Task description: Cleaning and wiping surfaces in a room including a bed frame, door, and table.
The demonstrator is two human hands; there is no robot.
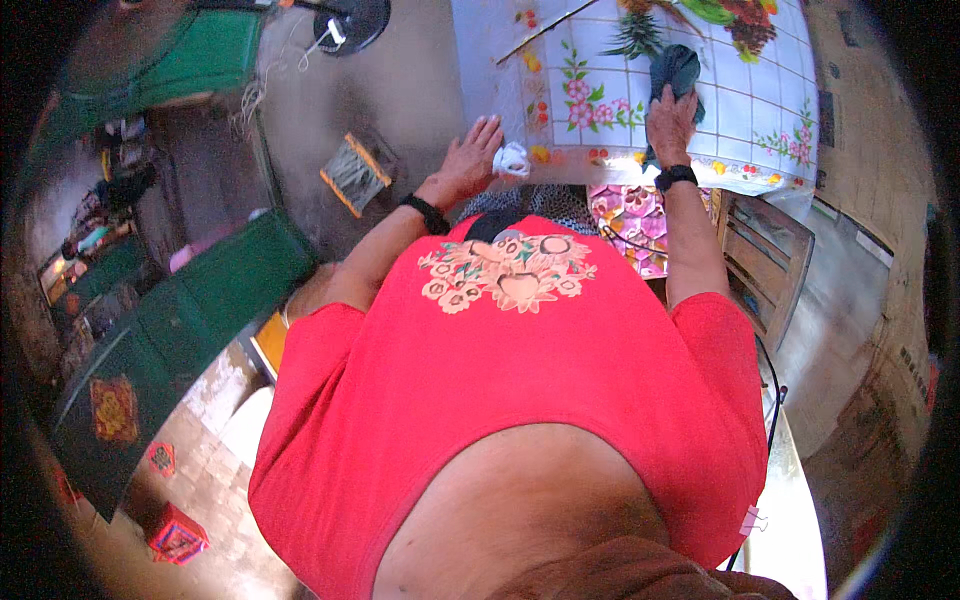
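A table with a flower-and-fruit patterned plastic tablecloth (600, 75) lies before me. My right hand (673, 127) presses down on a dark green cloth (675, 67) near the table's front part, and part of the cloth hangs below my palm towards the edge. At the table's left front corner my left hand (472, 157) is spread, palm down, its fingers apart. Beside its fingers is a crumpled white item (512, 160), perhaps tissue or cloth; whether the hand touches it cannot be told. A thin dark stick (547, 31) lies on the tablecloth farther back.
A wooden chair (765, 262) stands to the right, near the table's front edge. Beside it is a seat with a pink floral cover (634, 225). A small stool with a woven grey top (356, 175) is on the floor at left. A round black base (352, 22) stands farther back.
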